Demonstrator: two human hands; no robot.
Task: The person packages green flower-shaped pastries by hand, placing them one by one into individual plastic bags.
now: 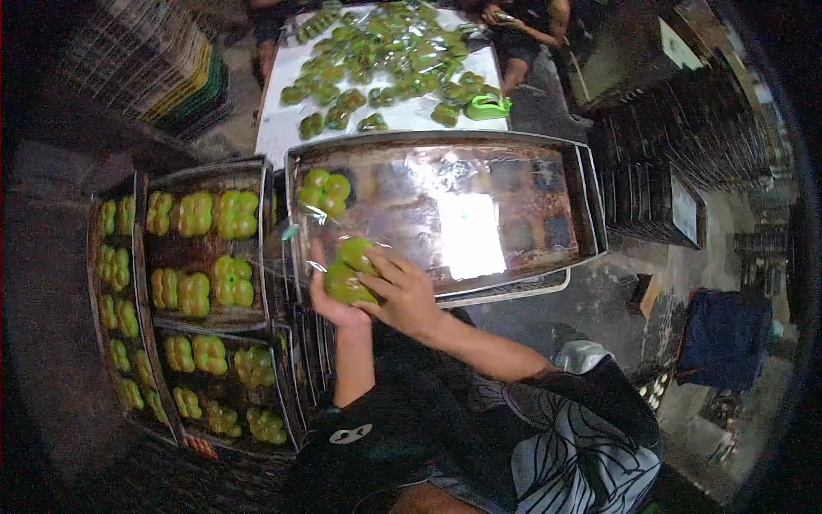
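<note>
Between my hands is a cluster of green bread rolls [350, 272], with clear plastic film around it. My left hand [336, 300] supports it from the left and below, its fingers partly hidden behind the rolls. From the right, my right hand [404, 295] curls its fingers over the top of the cluster. Both hands are over the left front corner of a dark metal baking tray [402, 257]. Another green roll cluster [324, 192] sits in the tray's far left corner. Shiny clear film [471, 231] lies over the tray bottom and reflects light.
At left, metal trays [265, 214] hold several green roll clusters. Beyond my tray, a white table [278, 141] bears many wrapped rolls and a green tape dispenser [488, 107]. Other people sit at its far end. Stacked dark trays [651, 201] and a blue crate [726, 338] stand right.
</note>
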